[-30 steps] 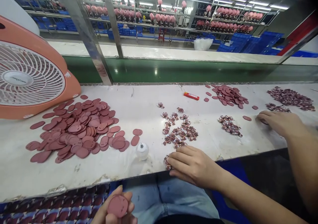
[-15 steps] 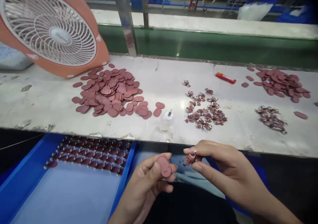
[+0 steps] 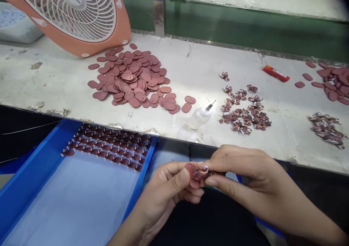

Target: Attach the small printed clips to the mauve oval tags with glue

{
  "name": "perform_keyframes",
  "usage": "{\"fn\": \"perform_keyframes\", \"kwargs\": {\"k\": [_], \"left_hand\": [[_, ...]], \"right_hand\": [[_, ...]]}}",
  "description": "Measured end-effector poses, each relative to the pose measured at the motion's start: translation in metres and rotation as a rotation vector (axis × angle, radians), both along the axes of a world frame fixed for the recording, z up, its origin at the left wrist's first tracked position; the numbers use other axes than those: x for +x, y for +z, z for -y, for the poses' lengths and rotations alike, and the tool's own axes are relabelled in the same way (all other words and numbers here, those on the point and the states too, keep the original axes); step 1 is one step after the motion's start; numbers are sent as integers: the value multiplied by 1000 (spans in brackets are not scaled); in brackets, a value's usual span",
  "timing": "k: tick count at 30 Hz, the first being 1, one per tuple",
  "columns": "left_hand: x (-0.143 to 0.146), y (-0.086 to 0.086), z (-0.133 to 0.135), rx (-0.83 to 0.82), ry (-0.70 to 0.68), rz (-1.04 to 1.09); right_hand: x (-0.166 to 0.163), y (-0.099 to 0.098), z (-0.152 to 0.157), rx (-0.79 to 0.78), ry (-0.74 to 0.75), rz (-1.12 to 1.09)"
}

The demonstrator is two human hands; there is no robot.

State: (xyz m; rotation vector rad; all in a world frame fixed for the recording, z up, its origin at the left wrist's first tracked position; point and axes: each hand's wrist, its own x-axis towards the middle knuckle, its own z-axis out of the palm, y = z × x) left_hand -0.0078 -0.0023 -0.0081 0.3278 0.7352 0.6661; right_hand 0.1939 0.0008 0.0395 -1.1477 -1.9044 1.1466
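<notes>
Between thumb and fingers, my left hand (image 3: pixel 170 188) grips a reddish-brown oval base (image 3: pixel 191 175) with small holes. My right hand (image 3: pixel 240 173) pinches a tiny brown figurine (image 3: pixel 203 172) with white and orange details. The figurine is up against the face of the base; whether it sits in the holes I cannot tell. On the bench above the hands stands a translucent needle-tipped bottle (image 3: pixel 200 117), tilted to the right. Left of it lies a large heap of oval bases (image 3: pixel 136 79), and right of it a cluster of similar figurines (image 3: pixel 245 113).
An orange fan (image 3: pixel 106 44) stands at the bench's back left. A red tube (image 3: pixel 276 73), more oval bases (image 3: pixel 336 80) and more figurines (image 3: pixel 327 129) lie on the right. Below the bench edge, a blue tray (image 3: pixel 140 188) holds rows of figurines on bases.
My right hand has brought the figurine left, onto the oval base in my left hand. The camera view has tilted down and shifted left. The bottle now appears tilted.
</notes>
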Motion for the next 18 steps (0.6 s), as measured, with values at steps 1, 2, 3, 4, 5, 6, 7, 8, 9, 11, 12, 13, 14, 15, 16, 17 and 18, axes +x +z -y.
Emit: {"fn": "perform_keyframes", "kwargs": {"k": [1,2,3,4,5,6,7,8,9,11,12,13,14,15,16,17,18], "left_hand": [[0,0,0,-2,-1,-4],[-1,-1,0,-5,-4,-6],[-1,-1,0,-8,-11,-7],[-1,-1,0,-10,-20,-6],[-1,-1,0,-15,-26,-6],[-1,-1,0,-18,-30,-6],[-1,0,0,-21,-27,-6],[-1,0,0,-24,-21,-7],[-1,1,0,-25,-17,-8],[-1,1,1,-23,-9,-13],[-1,2,1,-18,-10,-14],[-2,2,1,-15,-10,-15],[-2,1,2,-12,-10,-17],[-2,1,2,-11,-7,-18],[-3,1,3,-13,-2,-19],[-3,1,3,-17,4,-22],[-2,1,3,-21,13,-25]], "right_hand": [[0,1,0,12,15,25],[1,2,-1,20,30,55],[1,3,-1,30,47,84],[2,4,-2,47,64,107],[2,5,-3,65,80,123],[2,7,-4,85,97,133],[1,8,-6,101,110,139],[1,9,-7,113,124,139],[0,10,-8,117,137,139],[-1,12,-9,100,152,150],[-1,12,-9,99,158,156],[-1,13,-9,99,164,166],[-1,13,-8,107,169,177],[-1,14,-8,119,174,189],[-1,14,-7,132,178,197],[-1,15,-7,142,182,206],[-1,16,-6,149,188,213]]}}
